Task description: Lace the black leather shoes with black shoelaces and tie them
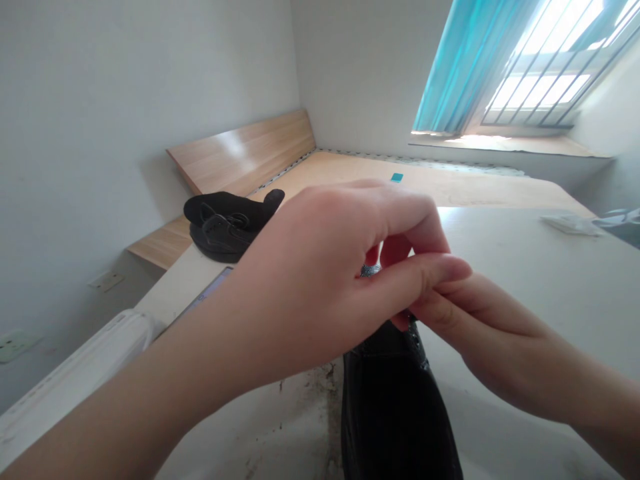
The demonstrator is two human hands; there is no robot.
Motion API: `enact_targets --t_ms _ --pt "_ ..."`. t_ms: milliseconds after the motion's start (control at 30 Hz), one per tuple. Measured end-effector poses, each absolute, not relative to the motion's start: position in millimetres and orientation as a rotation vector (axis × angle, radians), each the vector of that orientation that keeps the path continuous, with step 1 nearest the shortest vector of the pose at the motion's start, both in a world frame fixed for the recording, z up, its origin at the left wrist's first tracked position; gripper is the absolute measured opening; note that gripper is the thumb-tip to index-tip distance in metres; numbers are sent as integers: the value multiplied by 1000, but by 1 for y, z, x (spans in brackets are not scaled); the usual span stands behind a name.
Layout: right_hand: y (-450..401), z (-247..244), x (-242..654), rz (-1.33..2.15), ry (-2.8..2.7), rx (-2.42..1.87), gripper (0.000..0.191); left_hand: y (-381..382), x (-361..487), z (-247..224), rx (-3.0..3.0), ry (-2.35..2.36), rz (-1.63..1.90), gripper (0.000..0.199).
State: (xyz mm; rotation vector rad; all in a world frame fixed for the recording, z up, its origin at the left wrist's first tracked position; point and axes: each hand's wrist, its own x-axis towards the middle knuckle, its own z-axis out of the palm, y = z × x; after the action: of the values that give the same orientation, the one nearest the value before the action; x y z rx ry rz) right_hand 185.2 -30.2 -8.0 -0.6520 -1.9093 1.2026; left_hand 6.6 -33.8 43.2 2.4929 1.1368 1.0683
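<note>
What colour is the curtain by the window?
The curtain is bright turquoise blue, best seen in the head view, at the upper right.

Left hand [325,260]: bare, rounded knuckles, smooth back. Right hand [455,310]: bare, partly hidden. Left forearm [165,393] and right forearm [555,373]: bare throughout visible length, tapering at the wrists.

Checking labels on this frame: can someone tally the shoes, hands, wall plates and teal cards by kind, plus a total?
Shoes: 2 (near shoe, far shoe)
Hands: 2 (left hand, right hand)
Wall plates: 2 (upper plate, lower plate)
Teal cards: 1 (teal card)
Total: 7
</note>
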Motion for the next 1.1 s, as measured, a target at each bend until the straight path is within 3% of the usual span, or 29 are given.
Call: enact_targets --t_ms 233,1100 --pt "-29 -9 186 1050 -1942 -652 24 -33 6 45 2514 1111 1040 20" --pt "-36 -13 186 1217 -1866 -727 28 -35 9 43 2469 1153 1035 21"
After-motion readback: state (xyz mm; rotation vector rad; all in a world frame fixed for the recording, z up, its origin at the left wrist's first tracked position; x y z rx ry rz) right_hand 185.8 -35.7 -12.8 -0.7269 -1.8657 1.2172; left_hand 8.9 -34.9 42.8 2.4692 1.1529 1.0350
